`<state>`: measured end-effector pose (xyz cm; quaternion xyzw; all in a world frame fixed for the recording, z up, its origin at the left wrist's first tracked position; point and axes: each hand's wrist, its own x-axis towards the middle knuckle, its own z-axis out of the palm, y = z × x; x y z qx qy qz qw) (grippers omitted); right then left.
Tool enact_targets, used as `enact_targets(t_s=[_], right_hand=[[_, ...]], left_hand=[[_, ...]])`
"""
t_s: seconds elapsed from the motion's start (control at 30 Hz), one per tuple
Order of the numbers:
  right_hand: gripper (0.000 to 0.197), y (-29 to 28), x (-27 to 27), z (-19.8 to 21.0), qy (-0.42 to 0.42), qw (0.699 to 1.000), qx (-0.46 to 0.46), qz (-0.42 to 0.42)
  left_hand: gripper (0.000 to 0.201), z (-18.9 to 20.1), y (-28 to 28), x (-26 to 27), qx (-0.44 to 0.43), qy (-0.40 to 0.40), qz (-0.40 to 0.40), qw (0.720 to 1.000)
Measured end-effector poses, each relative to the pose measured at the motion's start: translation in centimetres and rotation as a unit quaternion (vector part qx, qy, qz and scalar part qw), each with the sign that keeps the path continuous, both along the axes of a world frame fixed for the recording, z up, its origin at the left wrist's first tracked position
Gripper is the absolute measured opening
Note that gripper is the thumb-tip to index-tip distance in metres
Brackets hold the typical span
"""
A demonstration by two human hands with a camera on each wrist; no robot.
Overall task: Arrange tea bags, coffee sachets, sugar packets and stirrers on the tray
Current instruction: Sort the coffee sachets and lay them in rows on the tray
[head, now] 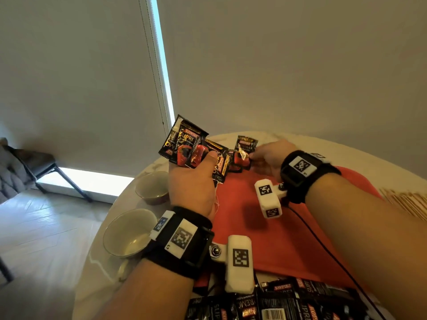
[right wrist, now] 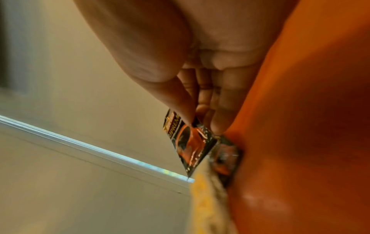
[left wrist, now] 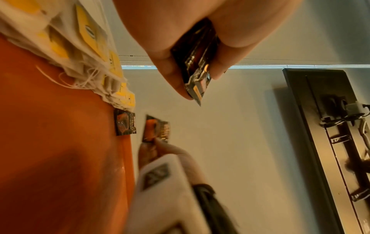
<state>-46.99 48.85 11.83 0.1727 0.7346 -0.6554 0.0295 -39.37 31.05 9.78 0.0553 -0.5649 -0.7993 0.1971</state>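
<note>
My left hand [head: 204, 163] grips a fan of several black-and-red coffee sachets [head: 187, 144] above the far left of the red tray [head: 277, 227]. The same bundle [left wrist: 197, 63] shows between thumb and fingers in the left wrist view. My right hand [head: 254, 155] pinches a single sachet [head: 246, 146] by its lower edge, just above the tray's far end. Another sachet [left wrist: 125, 121] lies flat on the tray beside a heap of white tea bags with yellow tags [left wrist: 80, 39]. In the right wrist view the pinched sachet [right wrist: 190, 142] hangs over the lying sachet [right wrist: 226, 155].
A loose pile of coffee sachets [head: 277, 303] lies on the round white table [head: 97, 273] near me. Two empty bowls [head: 152, 185] [head: 129, 232] stand left of the tray. Thin wooden sticks [head: 406, 202] lie at its right. A chair [head: 34, 167] stands on the floor, left.
</note>
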Motion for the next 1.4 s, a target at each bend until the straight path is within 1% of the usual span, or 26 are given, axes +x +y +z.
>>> enact_targets(t_s=[0.1, 0.13, 0.17, 0.3, 0.43, 0.53, 0.73, 0.87, 0.97, 1.03, 1.07, 1.13, 1.2, 1.23, 1.27, 1.33, 1.4], right_hand=[[0.004, 0.2, -1.1, -1.6, -0.038, 0.996, 0.082, -0.003], [0.005, 0.1, -1.2, -1.7, -0.043, 0.995, 0.093, -0.007], [0.007, 0.0, -1.5, -1.9, -0.046, 0.995, 0.093, -0.005], [0.009, -0.8, -2.1, -2.2, -0.051, 0.995, 0.086, 0.015], [0.008, -1.3, -2.6, -2.6, -0.053, 0.996, 0.070, 0.017], [0.008, -1.3, -2.6, -2.7, -0.058, 0.996, 0.066, 0.016], [0.011, -1.3, -2.5, -2.4, -0.061, 0.995, 0.078, 0.007], [0.011, -1.1, -2.2, -2.3, -0.059, 0.994, 0.094, 0.005], [0.017, -0.8, -1.6, -1.6, -0.040, 0.997, 0.072, -0.011], [0.023, -0.7, -0.5, -0.5, 0.000, 0.999, 0.050, -0.010], [0.028, -0.7, 0.5, 0.2, 0.023, 0.999, 0.032, 0.006], [0.039, -1.0, 2.9, 1.6, 0.054, 0.995, -0.004, 0.081], [0.045, -1.6, 5.1, 2.6, 0.063, 0.980, 0.005, 0.190], [0.043, -1.9, 5.9, 2.8, 0.068, 0.971, 0.021, 0.227], [0.039, -2.1, 6.3, 2.8, 0.080, 0.967, 0.036, 0.239], [0.027, -2.5, 6.6, 2.6, 0.122, 0.968, 0.040, 0.214], [0.019, -2.6, 6.6, 2.5, 0.146, 0.971, 0.016, 0.187]], left_hand=[[0.047, 0.0, -0.1, -0.2, 0.004, -0.006, 0.004, 1.000], [0.049, 0.1, -0.1, -0.2, 0.006, -0.011, 0.004, 1.000], [0.048, 0.0, -0.2, -0.4, 0.008, -0.015, 0.004, 1.000], [0.033, -0.5, -0.3, -0.7, 0.013, -0.016, 0.009, 1.000], [0.035, -0.5, -0.2, -0.7, 0.009, -0.019, 0.015, 1.000], [0.031, -0.7, 0.0, -0.9, 0.009, -0.017, 0.016, 1.000], [0.038, -0.6, 0.1, -0.7, 0.036, -0.014, 0.001, 0.999], [0.038, -0.6, 0.2, -0.7, 0.034, -0.016, -0.010, 0.999], [0.048, -0.5, 0.3, -0.5, 0.036, -0.021, -0.016, 0.999], [0.046, -0.4, 0.5, -0.4, 0.041, -0.026, -0.023, 0.999], [0.045, -0.4, 0.6, -0.4, 0.045, -0.030, -0.025, 0.998], [0.042, -0.3, 0.8, -0.3, 0.055, -0.037, -0.030, 0.997], [0.033, -0.1, 0.9, 0.0, 0.083, -0.037, -0.045, 0.995], [0.032, 0.1, 0.9, 0.1, 0.092, -0.038, -0.051, 0.994], [0.033, 0.2, 1.0, 0.3, 0.101, -0.037, -0.057, 0.993], [0.032, 0.5, 0.9, 0.5, 0.126, -0.040, -0.069, 0.989], [0.030, 0.8, 0.9, 0.7, 0.161, -0.052, -0.079, 0.982]])
